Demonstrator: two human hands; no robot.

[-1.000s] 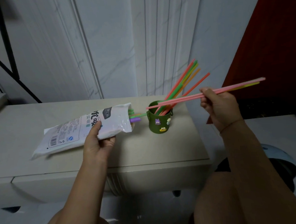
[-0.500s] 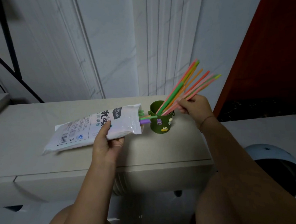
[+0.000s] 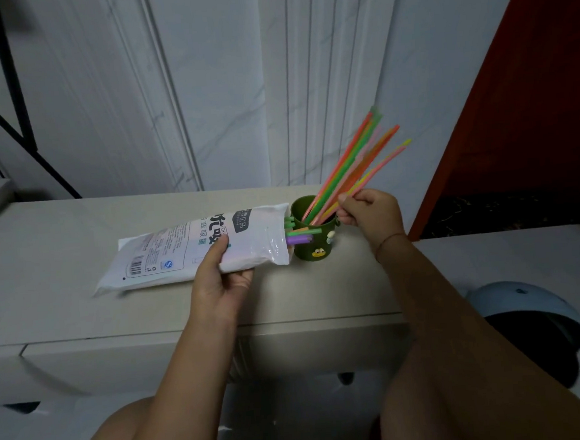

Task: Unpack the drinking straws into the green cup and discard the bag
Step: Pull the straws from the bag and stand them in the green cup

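Note:
A dark green cup [image 3: 313, 249] with small stickers stands on the pale cabinet top [image 3: 60, 242]. Several coloured straws [image 3: 353, 167] lean out of it up and to the right. My right hand [image 3: 370, 214] sits at the cup's right rim, fingers pinched on a few of those straws. My left hand [image 3: 222, 272] grips the white printed straw bag [image 3: 194, 250] near its open end, which points at the cup. Green and purple straw ends [image 3: 300, 236] stick out of the bag mouth, right against the cup.
A white panelled wall rises behind the cabinet. A dark red panel [image 3: 520, 100] stands at the right. A light blue domed bin [image 3: 526, 323] sits low on the right beside my knee. Black metal bars [image 3: 16, 101] cross the upper left.
My right hand brought the held straws from out at the right down into the cup and now sits at its rim. The bag in my left hand shifted slightly right, toward the cup.

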